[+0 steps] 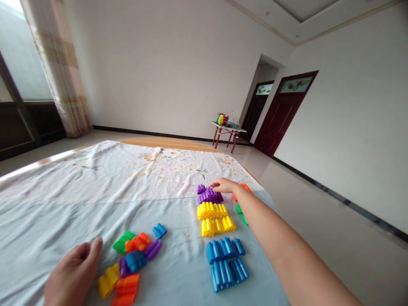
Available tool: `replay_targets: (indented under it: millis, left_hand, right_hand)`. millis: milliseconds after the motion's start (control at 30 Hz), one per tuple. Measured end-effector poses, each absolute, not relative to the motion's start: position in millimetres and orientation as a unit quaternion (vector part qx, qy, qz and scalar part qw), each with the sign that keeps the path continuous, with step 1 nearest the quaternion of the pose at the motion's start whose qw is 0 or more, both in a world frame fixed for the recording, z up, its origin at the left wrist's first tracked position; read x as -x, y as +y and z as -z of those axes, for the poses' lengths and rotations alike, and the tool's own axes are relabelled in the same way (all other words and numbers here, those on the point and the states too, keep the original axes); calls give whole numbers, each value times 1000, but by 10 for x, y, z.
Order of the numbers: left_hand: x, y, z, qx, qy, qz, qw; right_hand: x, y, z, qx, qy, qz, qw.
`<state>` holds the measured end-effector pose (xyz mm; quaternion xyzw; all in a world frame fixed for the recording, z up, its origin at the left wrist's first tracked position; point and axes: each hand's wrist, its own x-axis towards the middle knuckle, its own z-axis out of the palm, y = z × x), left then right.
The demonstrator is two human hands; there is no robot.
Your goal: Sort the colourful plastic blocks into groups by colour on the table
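My right hand (223,185) reaches to the far end of the sorted pieces, its fingers closed at the top of the ridged purple plastic pieces (210,196). Nearer me on the cloth lie two rows of yellow pieces (212,210) and two rows of blue pieces (225,250). Orange pieces (245,187) and green pieces (241,213) are partly hidden behind my right forearm. At lower left my left hand (73,272) is loosely curled, its palm hidden, beside a mixed pile of green, orange (137,242), purple, blue and yellow pieces.
A pale blue and white flowered cloth (95,182) with creases covers the round wooden table (165,143). Beyond stands a small table (228,127) carrying a colourful bag (222,119) and a clear plastic bag. Curtains (60,63) hang at left; dark red doors are at right.
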<state>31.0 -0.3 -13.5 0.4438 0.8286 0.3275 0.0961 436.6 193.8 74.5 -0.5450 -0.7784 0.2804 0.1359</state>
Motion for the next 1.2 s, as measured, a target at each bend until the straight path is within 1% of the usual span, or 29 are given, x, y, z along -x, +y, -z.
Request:
replay_targets:
  millis: [67, 200, 300, 333, 433, 533, 667, 867, 1033, 1200]
  left_hand:
    - [-367, -33, 55, -442, 829, -321, 115]
    - [-424, -61, 3, -444, 827, -331, 99]
    - [-429, -64, 17, -443, 824, -343, 90]
    - [-429, -64, 21, -441, 823, -346, 89]
    - [-437, -71, 24, -435, 819, -363, 89]
    - [-447, -80, 23, -433, 811, -383, 93]
    - [-449, -82, 40, -439, 800, -399, 89]
    - [-441, -82, 60, -435, 800, -403, 91]
    - [-442, -102, 37, -442, 794, -407, 98]
    - [-404, -112, 48, -449, 799, -385, 107]
  right_hand:
    - [-4347, 1917, -764, 543, -782, -264, 156]
    - [-4104, 1799, -871, 523, -794, -218, 222]
    - [-3694, 1532, -927, 465, -825, -213, 241]
    - [-3532, 1411, -920, 421, -850, -215, 233]
    - [-3071, 1034, -808, 296, -914, -219, 168]
    - [-2761, 739, -621, 237, -943, -202, 120]
    - [-2616, 523, -447, 284, -936, -181, 101]
    - [-2575, 387, -408, 358, -919, -146, 77]
    - [-2557, 372, -366, 363, -918, -138, 79]
    - [-2600, 401, -362, 357, -921, -140, 72]
